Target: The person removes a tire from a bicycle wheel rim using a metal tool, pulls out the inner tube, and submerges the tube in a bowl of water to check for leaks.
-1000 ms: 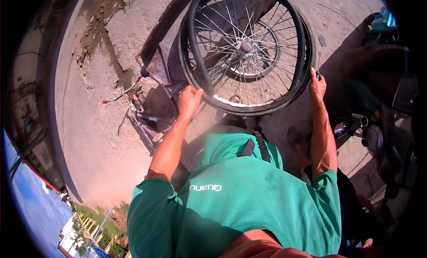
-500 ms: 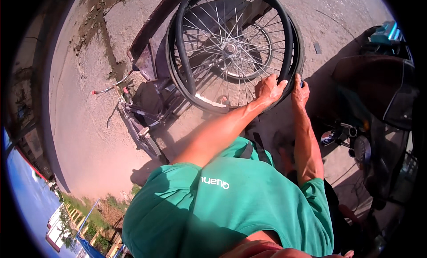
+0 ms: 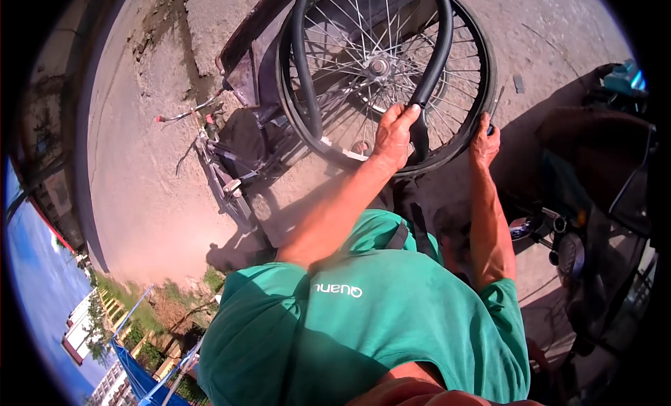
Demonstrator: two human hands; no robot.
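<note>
A spoked wheel with a silver hub [image 3: 378, 68] is in front of me, its black tire [image 3: 488, 63] around the rim. A black inner tube [image 3: 442, 49] is out of the tire along part of its length, looping over the spokes. My left hand [image 3: 393, 139] is closed around the tube near the wheel's lower edge. At the lower right of the tire, my right hand [image 3: 484, 146] is closed on a thin metal tool [image 3: 498, 100] whose exact kind I cannot make out. A whitish strip [image 3: 337, 155] shows along the lower left of the rim.
Left of the wheel stands a cycle frame with a red-tipped handlebar [image 3: 189, 115]. A dark motorcycle [image 3: 580, 168] is close by on the right. A small grey flat piece [image 3: 518, 83] lies on the ground beyond the tire.
My left hand has moved left and inward, pulling the inner tube away from the tire's right side. My right hand has shifted slightly right, and its thin tool now shows.
</note>
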